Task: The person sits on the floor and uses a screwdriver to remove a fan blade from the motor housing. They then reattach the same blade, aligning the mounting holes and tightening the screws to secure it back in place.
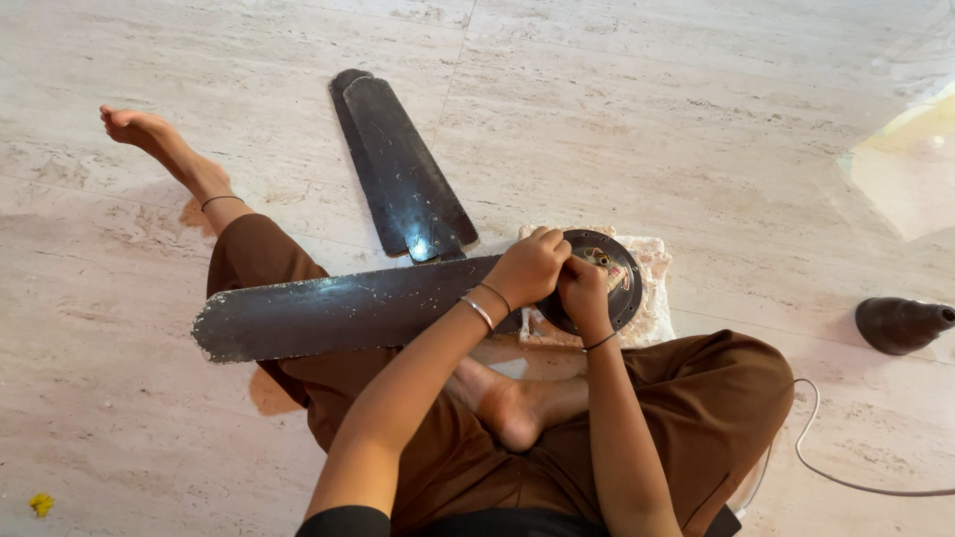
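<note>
My left hand (531, 267) and right hand (583, 291) both grip the fan motor (612, 273); a blade (328, 313) lies across my knee.

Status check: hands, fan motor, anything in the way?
Left hand and right hand both closed on the fan motor, resting on a cloth. One blade attached, across the lap; loose blades behind. Nothing blocking.

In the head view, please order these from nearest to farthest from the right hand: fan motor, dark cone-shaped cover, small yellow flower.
From the right hand:
1. Fan motor, touching the hand.
2. Dark cone-shaped cover, far right on the floor.
3. Small yellow flower, bottom left corner.
</note>
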